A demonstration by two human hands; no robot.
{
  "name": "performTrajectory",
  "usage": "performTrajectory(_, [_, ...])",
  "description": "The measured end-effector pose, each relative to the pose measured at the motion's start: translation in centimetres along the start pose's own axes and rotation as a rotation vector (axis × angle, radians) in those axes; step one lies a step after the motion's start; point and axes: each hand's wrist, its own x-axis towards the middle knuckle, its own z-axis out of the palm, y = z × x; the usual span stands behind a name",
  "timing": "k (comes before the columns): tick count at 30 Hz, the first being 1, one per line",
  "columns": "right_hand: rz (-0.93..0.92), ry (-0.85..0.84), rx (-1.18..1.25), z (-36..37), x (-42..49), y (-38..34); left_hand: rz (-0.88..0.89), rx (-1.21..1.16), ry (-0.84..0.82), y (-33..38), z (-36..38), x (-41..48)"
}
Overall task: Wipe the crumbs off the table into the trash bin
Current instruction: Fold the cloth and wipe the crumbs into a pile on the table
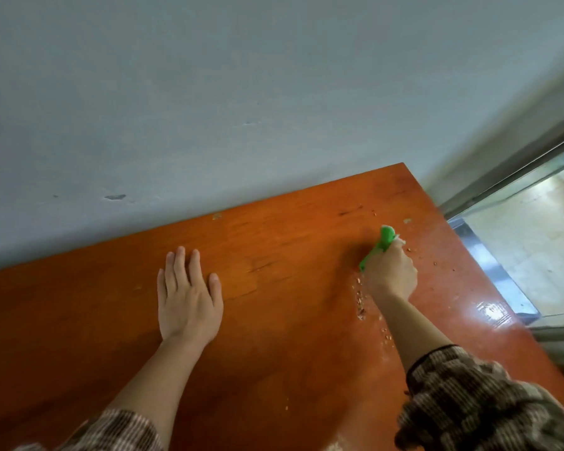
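Observation:
My right hand (390,273) grips a green cloth (383,244) and presses it on the orange-brown wooden table (274,320) near its far right corner. A line of pale crumbs (361,301) runs just left of my right wrist and on toward me. More crumbs (414,250) lie scattered to the right of the cloth. Flat on the table's middle rests my left hand (188,299), fingers apart, holding nothing. No trash bin shows in the head view.
A grey-blue wall (209,109) stands directly behind the table. The table's right edge drops off beside a glass door with a metal frame (515,170) and a pale floor (534,242) beyond.

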Motion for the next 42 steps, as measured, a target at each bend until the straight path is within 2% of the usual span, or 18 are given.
performTrajectory(2, [-0.117, -0.019, 0.047, 0.1, -2.1, -1.8, -0.011, 0.000, -0.052, -0.2, -0.2, 0.3])
performTrajectory(4, [-0.220, -0.119, 0.068, 0.8, -4.5, -3.7, -0.017, 0.028, -0.109, 0.2, -0.5, 0.2])
performTrajectory(7, [-0.384, -0.278, -0.056, 3.0, -7.8, -4.9, -0.030, 0.104, -0.167, 0.7, -1.2, 0.0])
performTrajectory(9, [-0.416, -0.300, -0.160, 3.3, -8.2, -3.9, -0.013, 0.129, -0.185, 1.5, -1.4, -0.7])
performTrajectory(12, [-0.301, -0.233, -0.182, 1.9, -6.9, -0.5, 0.074, 0.136, -0.228, 3.2, -0.8, -2.9])
performTrajectory(15, [-0.180, -0.212, -0.161, -0.1, -5.0, 3.5, 0.077, 0.151, -0.274, 4.4, -0.3, -4.5])
performTrajectory(20, [-0.096, -0.244, 0.284, -4.3, -1.0, 7.1, 0.011, 0.241, -0.350, 6.2, -1.7, -3.9])
performTrajectory(22, [-0.038, -0.326, 0.434, -5.9, 1.0, 7.8, -0.005, 0.244, -0.375, 7.3, -2.1, -3.8])
performTrajectory(25, [0.024, -0.461, 0.565, -8.0, 4.4, 8.3, 0.029, 0.190, -0.342, 9.9, -1.4, -3.9])
performTrajectory(29, [-0.065, -0.563, 0.522, -8.0, 8.3, 8.4, 0.078, 0.111, -0.236, 14.0, 0.7, -3.4])
performTrajectory(33, [-0.120, -0.651, 0.447, -6.3, 13.4, 8.4, 0.048, 0.040, -0.170, 18.5, 3.6, -1.9])
performTrajectory(38, [-0.279, -0.577, 0.338, -4.8, 19.5, 6.5, -0.037, -0.038, -0.060, 21.2, 6.2, 0.1])
performTrajectory(42, [-0.421, -0.344, 0.176, -3.5, 24.5, 4.3, -0.047, -0.031, 0.057, 21.1, 7.1, 0.0])
